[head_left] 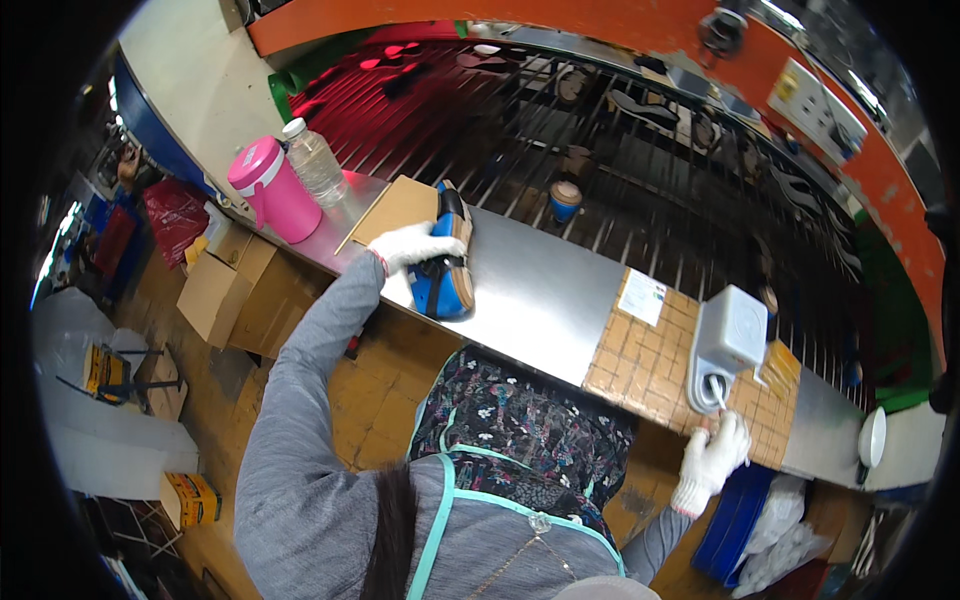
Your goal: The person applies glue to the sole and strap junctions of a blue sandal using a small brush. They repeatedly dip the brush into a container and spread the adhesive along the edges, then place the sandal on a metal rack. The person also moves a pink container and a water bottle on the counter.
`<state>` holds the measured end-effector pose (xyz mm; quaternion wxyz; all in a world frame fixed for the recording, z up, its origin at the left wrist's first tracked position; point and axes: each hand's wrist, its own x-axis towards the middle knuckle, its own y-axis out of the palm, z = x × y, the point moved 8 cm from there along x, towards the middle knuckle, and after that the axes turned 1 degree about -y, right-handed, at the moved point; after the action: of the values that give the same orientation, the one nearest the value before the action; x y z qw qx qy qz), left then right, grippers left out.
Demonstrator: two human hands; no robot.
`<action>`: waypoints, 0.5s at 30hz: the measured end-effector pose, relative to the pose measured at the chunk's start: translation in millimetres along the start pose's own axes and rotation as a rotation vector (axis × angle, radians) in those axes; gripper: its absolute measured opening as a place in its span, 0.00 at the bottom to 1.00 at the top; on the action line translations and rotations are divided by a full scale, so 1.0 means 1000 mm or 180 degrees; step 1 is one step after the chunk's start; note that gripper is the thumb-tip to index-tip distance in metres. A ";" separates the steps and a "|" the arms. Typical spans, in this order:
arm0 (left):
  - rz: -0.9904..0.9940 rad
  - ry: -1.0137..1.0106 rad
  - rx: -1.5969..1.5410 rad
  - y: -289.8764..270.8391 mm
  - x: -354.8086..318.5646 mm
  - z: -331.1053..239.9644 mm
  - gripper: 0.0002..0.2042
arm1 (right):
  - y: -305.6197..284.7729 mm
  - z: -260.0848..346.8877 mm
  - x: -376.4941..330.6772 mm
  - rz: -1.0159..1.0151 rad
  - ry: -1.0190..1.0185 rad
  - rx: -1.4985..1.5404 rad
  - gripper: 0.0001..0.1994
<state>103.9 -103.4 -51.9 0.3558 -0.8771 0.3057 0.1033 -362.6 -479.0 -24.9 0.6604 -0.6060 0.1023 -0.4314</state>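
Note:
My left hand (415, 247), in a white glove, is closed over a blue and black shoe (452, 285) with a tan sole edge. The shoe lies on its side on the steel ledge, beside a flat piece of cardboard (402, 210). To the right, my gloved right hand (715, 452) is closed around a thin, light-coloured handle, like a brush's. This handle (716, 392) reaches into the round opening of a white dispenser (730, 330). Its far end is hidden inside.
A conveyor of metal rods (510, 150) runs behind the ledge, carrying shoe parts and a blue shoe (566, 200). A pink jug (275, 190) and a clear bottle (315, 165) stand at left. Brown patterned sheeting (640, 365) lies under the dispenser. Cardboard boxes (240, 290) sit below left.

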 end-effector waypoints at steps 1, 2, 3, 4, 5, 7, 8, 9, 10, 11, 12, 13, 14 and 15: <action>-0.0118 -0.0090 0.0126 -0.001 -0.007 0.002 0.47 | -0.006 0.005 0.002 -0.0043 -0.0055 -0.0038 0.17; -0.0181 -0.0066 0.0198 -0.001 -0.013 -0.002 0.48 | -0.012 0.009 0.006 -0.0075 0.0016 -0.0014 0.18; -0.0271 -0.0144 0.0302 0.000 -0.020 -0.003 0.48 | -0.022 0.018 0.008 -0.0254 -0.0027 0.0035 0.14; -0.0248 -0.0145 0.0249 0.001 -0.027 -0.006 0.48 | -0.033 0.028 0.011 -0.0459 0.0043 0.0087 0.12; -0.0396 -0.0088 0.0294 0.001 -0.032 -0.012 0.48 | -0.040 0.038 0.019 -0.0590 0.0266 0.0215 0.10; -0.0649 0.0026 0.1007 -0.001 -0.035 -0.025 0.49 | -0.047 0.101 0.035 -0.0934 -0.0292 0.1231 0.08; -0.0675 0.0129 0.1197 0.002 -0.035 -0.031 0.50 | -0.042 0.140 0.050 -0.0802 -0.0715 0.1682 0.09; -0.0743 0.0289 0.1366 0.004 -0.033 -0.038 0.50 | -0.039 0.182 0.067 -0.0657 -0.1118 0.2133 0.09; -0.0698 0.0485 0.1390 0.009 -0.031 -0.043 0.50 | -0.027 0.223 0.087 -0.0189 -0.1257 0.2439 0.10; -0.0611 0.0497 0.1481 0.014 -0.026 -0.043 0.48 | -0.009 0.267 0.110 0.0364 -0.1341 0.2613 0.11; -0.0514 0.0578 0.1476 0.020 -0.024 -0.043 0.47 | 0.002 0.319 0.130 0.0572 -0.1860 0.2601 0.10; -0.0483 0.0698 0.1464 0.023 -0.021 -0.044 0.46 | 0.014 0.374 0.142 0.0630 -0.2340 0.2565 0.10; -0.0544 0.0786 0.1338 0.024 -0.021 -0.044 0.45 | 0.025 0.432 0.150 0.0712 -0.2946 0.2682 0.12; -0.0665 0.0888 0.1210 0.025 -0.022 -0.046 0.44 | 0.043 0.488 0.152 0.0937 -0.3488 0.2431 0.19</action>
<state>69.6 -138.3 -23.9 0.4774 -0.8270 0.2735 -0.1154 70.0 -242.2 114.9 0.8362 -0.4412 -0.3248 0.0260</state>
